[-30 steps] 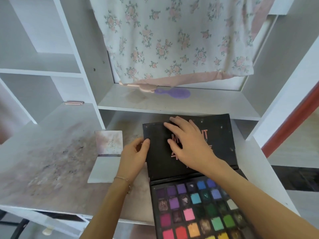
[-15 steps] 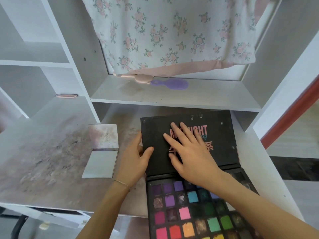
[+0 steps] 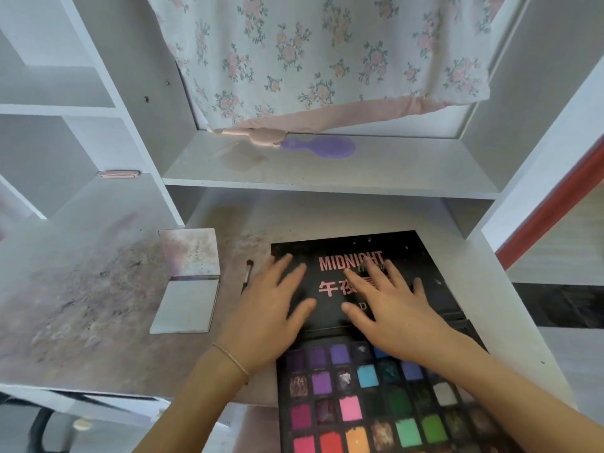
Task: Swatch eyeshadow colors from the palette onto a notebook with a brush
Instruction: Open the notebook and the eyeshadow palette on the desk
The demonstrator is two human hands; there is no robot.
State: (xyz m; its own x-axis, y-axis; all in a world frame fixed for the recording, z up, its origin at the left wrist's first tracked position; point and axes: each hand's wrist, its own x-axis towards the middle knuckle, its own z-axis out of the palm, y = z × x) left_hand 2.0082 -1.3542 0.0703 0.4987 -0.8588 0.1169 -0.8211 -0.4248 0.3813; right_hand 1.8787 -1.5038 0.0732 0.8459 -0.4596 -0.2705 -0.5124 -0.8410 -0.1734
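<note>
My left hand (image 3: 268, 317) and right hand (image 3: 397, 313) lie flat, grip apart, on the palette (image 3: 359, 322) lid; brush (image 3: 247, 274) beside notebook (image 3: 189, 279).

The palette lid (image 3: 353, 253) is finished in matt black, speckled with pale dust, and the colour pans (image 3: 369, 400) are filled with powdery, partly worn pigment. The notebook (image 3: 188, 279) is made of matt paper, its upper page smudged. The desk top (image 3: 81, 289) is a smooth white laminate, heavily stained, and a thin floral cloth (image 3: 327, 50) is hung above.
</note>
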